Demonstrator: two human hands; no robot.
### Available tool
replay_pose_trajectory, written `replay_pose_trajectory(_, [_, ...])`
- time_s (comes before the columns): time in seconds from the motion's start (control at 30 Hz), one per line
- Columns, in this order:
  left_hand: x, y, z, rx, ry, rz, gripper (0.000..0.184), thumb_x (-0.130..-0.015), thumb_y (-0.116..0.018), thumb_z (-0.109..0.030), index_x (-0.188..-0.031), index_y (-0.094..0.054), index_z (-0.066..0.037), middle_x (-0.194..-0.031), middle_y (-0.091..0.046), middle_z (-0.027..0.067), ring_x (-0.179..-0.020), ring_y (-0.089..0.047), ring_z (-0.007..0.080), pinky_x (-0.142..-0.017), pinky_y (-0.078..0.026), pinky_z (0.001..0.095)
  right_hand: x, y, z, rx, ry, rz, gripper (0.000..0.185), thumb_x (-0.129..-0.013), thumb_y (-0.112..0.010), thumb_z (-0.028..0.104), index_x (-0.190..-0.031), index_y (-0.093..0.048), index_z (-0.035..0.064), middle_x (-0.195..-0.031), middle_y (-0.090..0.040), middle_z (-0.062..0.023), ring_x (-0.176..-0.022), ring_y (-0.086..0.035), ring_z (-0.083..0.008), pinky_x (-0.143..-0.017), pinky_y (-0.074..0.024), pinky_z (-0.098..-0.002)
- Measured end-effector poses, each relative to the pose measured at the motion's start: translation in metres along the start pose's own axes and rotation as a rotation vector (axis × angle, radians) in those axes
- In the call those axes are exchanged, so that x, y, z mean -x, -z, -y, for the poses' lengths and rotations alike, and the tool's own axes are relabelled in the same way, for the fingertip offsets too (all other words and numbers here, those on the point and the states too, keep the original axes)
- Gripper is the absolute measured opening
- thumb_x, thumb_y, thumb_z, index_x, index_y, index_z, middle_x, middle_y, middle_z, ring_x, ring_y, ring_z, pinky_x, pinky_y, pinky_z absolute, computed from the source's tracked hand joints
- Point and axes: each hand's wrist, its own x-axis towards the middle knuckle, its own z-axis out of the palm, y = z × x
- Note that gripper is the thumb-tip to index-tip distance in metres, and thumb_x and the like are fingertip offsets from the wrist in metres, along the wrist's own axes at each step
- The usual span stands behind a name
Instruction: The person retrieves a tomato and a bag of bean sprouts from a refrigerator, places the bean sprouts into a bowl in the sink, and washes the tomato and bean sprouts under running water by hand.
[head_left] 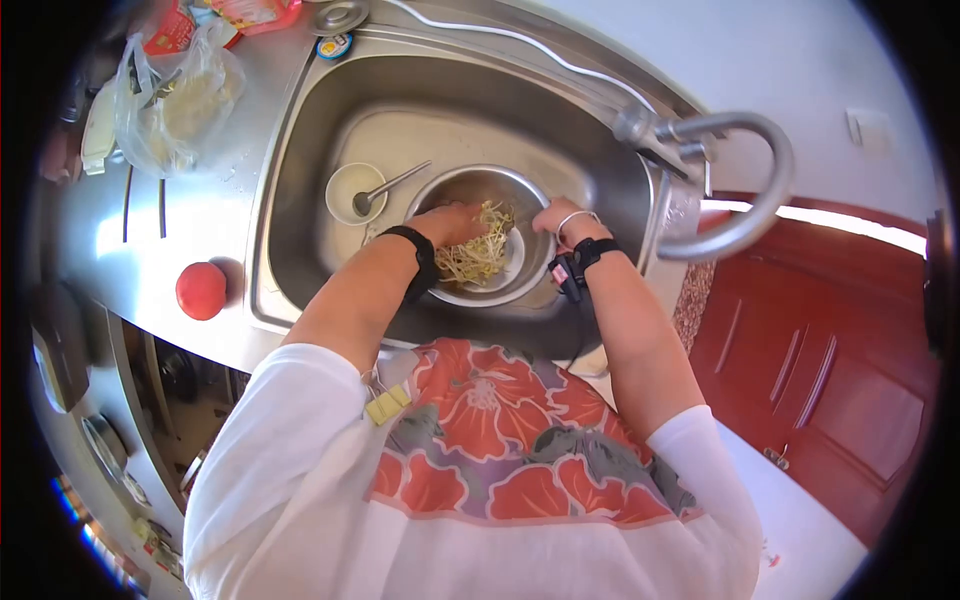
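Observation:
A round metal basin (pixel 528 282) stands in the steel sink (pixel 400 85), with pale bean sprouts (pixel 478 258) in it. My left hand (pixel 455 224) reaches into the basin at the sprouts; its fingers are partly hidden, and what they grip cannot be made out. At the basin's right rim is my right hand (pixel 560 218), its fingers closed round the edge. Left of the basin, a white bowl (pixel 345 183) holds a metal spoon (pixel 400 183) whose handle leans out over the bowl's rim.
The curved faucet (pixel 770 200) arches at the sink's right side. On the left counter are a tomato (pixel 201 291), two dark sticks (pixel 162 208) and plastic bags (pixel 190 100). A white cable (pixel 500 32) runs behind the sink.

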Motion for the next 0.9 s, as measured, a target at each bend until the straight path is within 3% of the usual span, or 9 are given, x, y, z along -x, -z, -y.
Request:
replay_pose_trajectory(0.07, [0.021,-0.012,-0.012,-0.103,-0.121,-0.117,0.048,-0.085,-0.045,-0.037,-0.126,-0.041,-0.012,-0.127,-0.040,0.0208,-0.114,-0.042,0.0360,-0.096,-0.034,0.0407,0.042,-0.020,-0.032,-0.461,-0.034,-0.044,0.033,-0.066,-0.055,0.002,-0.098,-0.057,-0.0046,-0.085,-0.059,-0.0200,-0.071,-0.062,-0.0332,-0.054,-0.0500,-0.0459])
replay_pose_trajectory(0.23, [0.062,0.029,-0.030,-0.079,-0.343,-0.412,0.045,-0.080,-0.053,-0.027,-0.121,-0.046,-0.009,-0.123,-0.043,0.0223,-0.110,-0.046,0.0350,-0.094,-0.037,0.0371,0.082,-0.024,-0.074,-0.710,0.137,-0.172,0.032,-0.064,-0.054,0.000,-0.097,-0.055,0.0007,-0.078,-0.058,-0.0167,-0.062,-0.060,-0.0291,-0.045,-0.0479,-0.0424])
replay_pose_trajectory(0.33, [0.096,0.042,-0.042,0.044,-0.241,-0.970,0.047,-0.080,-0.057,-0.022,-0.122,-0.043,-0.006,-0.120,-0.047,0.0175,-0.108,-0.049,0.0324,-0.088,-0.043,0.0398,0.120,-0.015,-0.083,-0.769,0.225,-0.249,0.031,-0.064,-0.055,0.001,-0.096,-0.055,0.0010,-0.074,-0.058,-0.0143,-0.056,-0.059,-0.0264,-0.040,-0.0451,-0.0389])
replay_pose_trajectory(0.43, [0.146,0.041,-0.078,1.099,0.057,-0.414,0.045,-0.081,-0.056,-0.015,-0.121,-0.041,-0.001,-0.116,-0.051,0.0158,-0.104,-0.052,0.0297,-0.085,-0.046,0.0441,0.135,-0.013,-0.096,-0.926,0.295,-0.257,0.033,-0.064,-0.055,0.002,-0.097,-0.054,0.0018,-0.071,-0.058,-0.0124,-0.051,-0.057,-0.0237,-0.036,-0.0431,-0.0352])
replay_pose_trajectory(0.53, [0.156,0.025,-0.076,1.598,0.033,-0.091,0.047,-0.081,-0.056,-0.013,-0.122,-0.038,-0.001,-0.115,-0.051,0.0135,-0.101,-0.054,0.0278,-0.081,-0.048,0.0490,0.160,-0.009,-0.095,-0.973,0.355,-0.252,0.032,-0.065,-0.057,0.003,-0.096,-0.053,0.0005,-0.071,-0.058,-0.0120,-0.054,-0.059,-0.0238,-0.037,-0.0442,-0.0353])
replay_pose_trajectory(0.6, [0.155,0.015,-0.069,1.616,0.031,-0.027,0.046,-0.079,-0.054,-0.006,-0.122,-0.039,-0.002,-0.114,-0.051,0.0147,-0.101,-0.054,0.0292,-0.082,-0.048,0.0494,0.178,-0.001,-0.095,-1.010,0.367,-0.262,0.032,-0.066,-0.058,0.003,-0.097,-0.053,-0.0007,-0.074,-0.058,-0.0119,-0.057,-0.060,-0.0244,-0.038,-0.0452,-0.0358])
replay_pose_trajectory(0.73, [0.166,0.015,-0.091,1.580,0.103,-0.140,0.050,-0.068,-0.046,0.007,-0.117,-0.042,-0.001,-0.110,-0.052,0.0145,-0.099,-0.054,0.0305,-0.080,-0.050,0.0466,0.170,0.034,-0.104,-0.313,0.376,-0.341,0.042,-0.077,-0.056,0.031,-0.101,-0.052,-0.0039,-0.081,-0.060,-0.0185,-0.066,-0.062,-0.0281,-0.057,-0.0504,-0.0375])
replay_pose_trajectory(0.77, [0.166,0.019,-0.096,1.569,0.105,-0.159,0.049,-0.068,-0.046,0.007,-0.117,-0.042,0.000,-0.109,-0.052,0.0147,-0.098,-0.055,0.0304,-0.080,-0.050,0.0465,0.129,0.036,-0.113,0.088,0.555,-0.896,0.045,-0.081,-0.048,0.038,-0.094,-0.056,-0.0040,-0.084,-0.061,-0.0213,-0.072,-0.061,-0.0337,-0.070,-0.0484,-0.0385])
replay_pose_trajectory(0.9, [0.169,0.018,-0.105,1.546,0.094,-0.242,0.047,-0.068,-0.045,0.007,-0.115,-0.042,0.002,-0.107,-0.052,0.0157,-0.093,-0.056,0.0299,-0.077,-0.051,0.0457,0.102,0.106,-0.083,0.178,0.723,-1.025,0.029,-0.082,-0.046,0.025,-0.077,-0.059,-0.0005,-0.082,-0.062,-0.0195,-0.075,-0.059,-0.0369,-0.069,-0.0459,-0.0438])
